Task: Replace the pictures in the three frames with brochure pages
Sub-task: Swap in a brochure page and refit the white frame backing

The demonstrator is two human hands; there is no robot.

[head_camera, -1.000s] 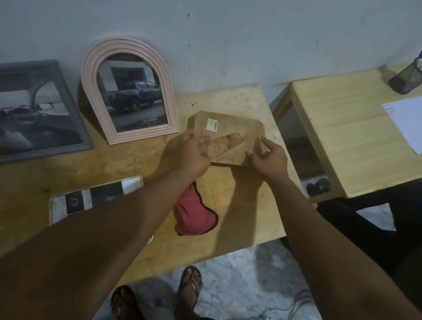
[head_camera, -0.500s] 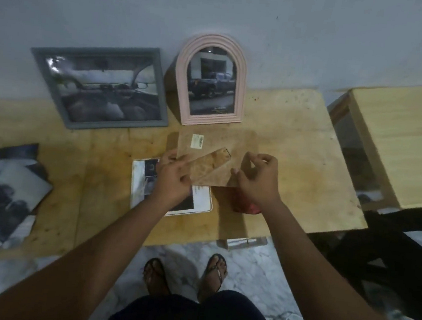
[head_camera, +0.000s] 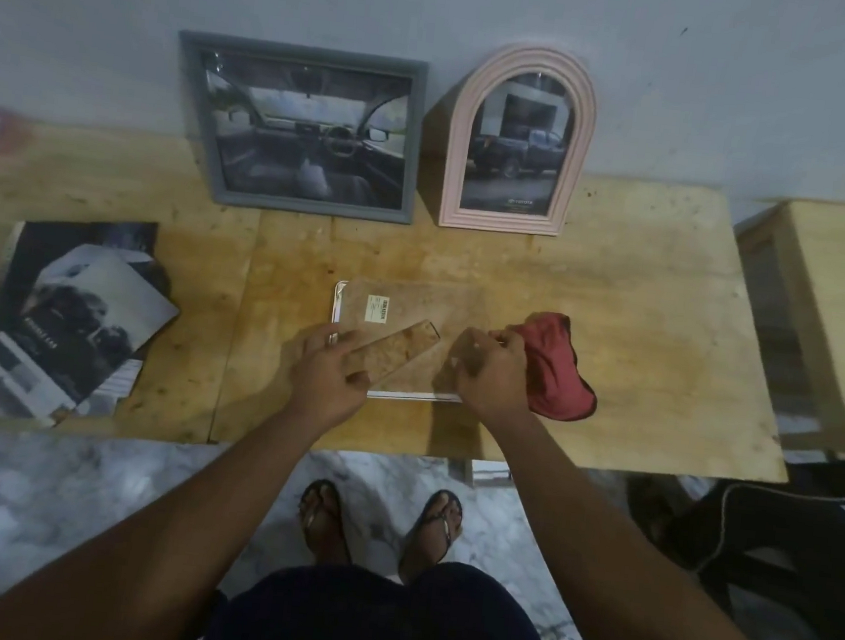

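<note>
We stand at a stained wooden table (head_camera: 644,300) set against the wall. The grey frame (head_camera: 307,53) leans on that wall at the back and holds a picture of a car's interior. Loose brochure pages (head_camera: 75,317) lie in an overlapping pile at the table's left end. Just right of the grey frame stands the pink arched frame (head_camera: 499,221), which shows a dark pickup truck. The third frame (head_camera: 339,306) lies face down at the middle of the table, and its brown backing board (head_camera: 411,308) sits on top, facing us. A red cloth (head_camera: 554,374) lies crumpled just right of it. Our right hand (head_camera: 492,373) grips the board's right edge with curled fingers, touching the cloth. Our left hand (head_camera: 327,377) holds the lower end of the board's hinged stand (head_camera: 396,353), which points up to the right. A small barcode sticker (head_camera: 377,309) sits on the board above the stand.
</note>
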